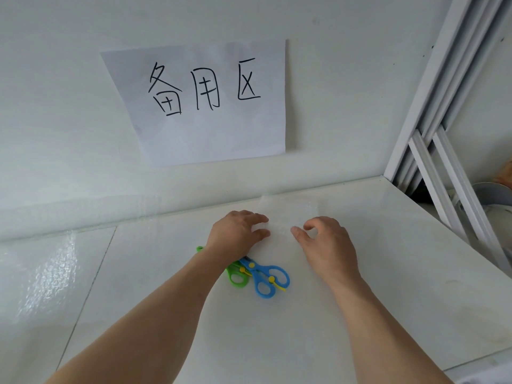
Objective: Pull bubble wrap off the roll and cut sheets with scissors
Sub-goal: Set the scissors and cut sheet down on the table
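A small clear bubble wrap sheet lies flat on the white table near the wall. My left hand is at the sheet's left edge, which sits between its thumb and fingers. My right hand is over the sheet's near right part, fingers curled and thumb apart, with nothing clearly pinched. Blue scissors and green scissors lie crossed on the table, partly under my left wrist. A long stretch of bubble wrap covers the table's left side and runs along the foot of the wall.
A paper sign with handwritten characters hangs on the wall behind the table. A white metal frame stands at the right, past the table's right edge. A seam divides the table top on the left.
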`<state>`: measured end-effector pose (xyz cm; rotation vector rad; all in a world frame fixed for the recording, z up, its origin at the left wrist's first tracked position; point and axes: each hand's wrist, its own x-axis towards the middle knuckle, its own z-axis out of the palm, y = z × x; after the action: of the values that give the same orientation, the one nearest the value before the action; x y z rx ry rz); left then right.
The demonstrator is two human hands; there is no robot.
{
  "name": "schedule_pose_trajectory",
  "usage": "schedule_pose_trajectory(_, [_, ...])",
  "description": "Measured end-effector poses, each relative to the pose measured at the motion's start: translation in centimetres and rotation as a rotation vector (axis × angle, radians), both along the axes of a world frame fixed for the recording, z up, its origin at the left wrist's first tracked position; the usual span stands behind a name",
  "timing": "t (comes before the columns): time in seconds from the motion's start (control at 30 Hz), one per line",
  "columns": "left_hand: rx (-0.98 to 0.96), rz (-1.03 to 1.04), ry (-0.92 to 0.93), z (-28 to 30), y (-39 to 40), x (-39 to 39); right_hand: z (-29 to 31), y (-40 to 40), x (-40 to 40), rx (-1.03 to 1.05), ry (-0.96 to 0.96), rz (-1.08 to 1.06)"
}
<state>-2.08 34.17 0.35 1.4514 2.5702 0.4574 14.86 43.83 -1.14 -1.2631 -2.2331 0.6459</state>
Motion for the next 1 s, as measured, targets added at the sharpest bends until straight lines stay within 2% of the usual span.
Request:
schedule_pose_trajectory(0.07, [-0.012,0.025,-0.086,0.3,0.1,0.0,0.6,0.1,-0.3,-0.043,-0.008,-0.042])
schedule_pose_trajectory(0.17, [0.093,0.126,-0.256,1.3,0.5,-0.1,1.1,0.6,-0.9,-0.094,-0.048,-0.079])
schedule_pose_trajectory(0.27, [0.156,0.251,-0.308,1.8,1.2,-0.2,1.3,0.7,-1.2,-0.139,-0.065,-0.099])
schedule_pose_trajectory(0.37, [0.111,0.338,-0.357,2.0,2.2,-0.3,1.5,0.7,-1.5,-0.179,-0.050,-0.106])
schedule_pose_trajectory(0.53, [0.094,0.475,-0.605,2.7,2.7,-0.2,1.6,0.7,-1.8,-0.238,0.002,-0.096])
schedule_pose_trajectory(0.63, [0.088,0.453,-0.627,2.7,2.4,-0.4,1.6,0.8,-2.0,-0.254,0.014,-0.098])
schedule_pose_trajectory(0.83, [0.321,0.462,-0.730,2.5,0.4,-1.1,2.0,0.0,-3.3,-0.287,0.115,-0.046])
schedule_pose_trajectory(1.0, [0.385,0.546,-0.678,2.0,-3.3,-3.1,2.4,-1.3,-6.2,-0.287,0.129,0.059])
